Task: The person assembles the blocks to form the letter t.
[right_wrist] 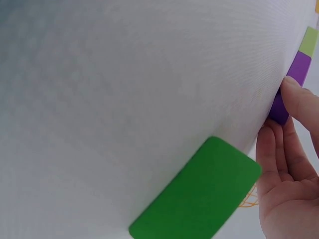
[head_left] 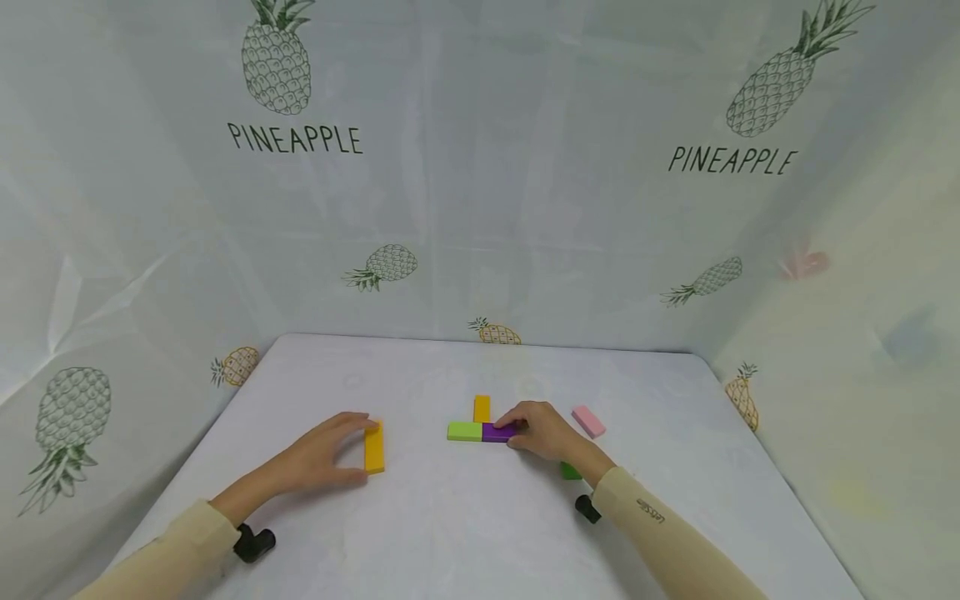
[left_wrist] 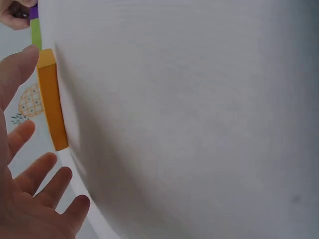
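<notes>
So, head: six blocks on the desk (head_left: 420, 533), stiff, probably light, best pinched by the sides: long yellow (head_left: 374, 447), short yellow (head_left: 482, 408), one lime (head_left: 465, 432), one purple (head_left: 495, 434), one pink (head_left: 588, 422), one green (head_left: 570, 472); left wrist: left grip (left_wrist: 22, 209) loose about long yellow; right wrist: right grip (right_wrist: 289, 184) pinching purple, butted to lime.

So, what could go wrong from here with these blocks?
The right hand pinches the purple block, whose end meets the lime block; a hard push might knock that out of line or nudge the small yellow block just beyond them. The dark green block appears close to the right sleeve in the head view, so the arm could bump it.
</notes>
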Motion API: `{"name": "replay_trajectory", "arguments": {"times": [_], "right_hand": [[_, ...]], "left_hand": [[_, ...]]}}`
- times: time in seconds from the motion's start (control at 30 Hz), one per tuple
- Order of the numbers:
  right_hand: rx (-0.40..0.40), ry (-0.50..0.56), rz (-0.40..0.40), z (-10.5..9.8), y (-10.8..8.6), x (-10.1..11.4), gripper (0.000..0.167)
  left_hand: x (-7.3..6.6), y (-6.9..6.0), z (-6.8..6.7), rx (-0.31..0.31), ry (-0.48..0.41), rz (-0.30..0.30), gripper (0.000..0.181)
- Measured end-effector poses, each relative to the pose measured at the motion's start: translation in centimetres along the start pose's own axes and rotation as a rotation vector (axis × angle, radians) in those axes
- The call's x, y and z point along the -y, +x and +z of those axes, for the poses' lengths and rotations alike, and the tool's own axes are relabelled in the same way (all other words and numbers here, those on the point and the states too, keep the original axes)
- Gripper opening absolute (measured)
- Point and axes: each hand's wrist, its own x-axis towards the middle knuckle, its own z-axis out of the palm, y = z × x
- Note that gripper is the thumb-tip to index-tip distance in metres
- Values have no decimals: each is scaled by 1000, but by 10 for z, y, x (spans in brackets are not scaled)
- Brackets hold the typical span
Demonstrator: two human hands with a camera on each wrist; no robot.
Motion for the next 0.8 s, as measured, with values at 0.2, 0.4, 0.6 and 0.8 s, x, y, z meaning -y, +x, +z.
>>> {"name": "replay_trajectory", "arguments": {"times": [0.2,0.4,0.6,0.8], "right_hand": [[1,2,9,0,0,2,30],[1,-6,8,-1,-2,6,30],[-3,-20,8,0,-2,5,31],[-7,-33,5,0,-2,5,31]], "left_hand": [[4,-3,4,44,0,-10,75],[6,-2,5,46,11,-5,73],[5,0,5,32,47,32,67],[3,2,3,2,62,76,59]]}}
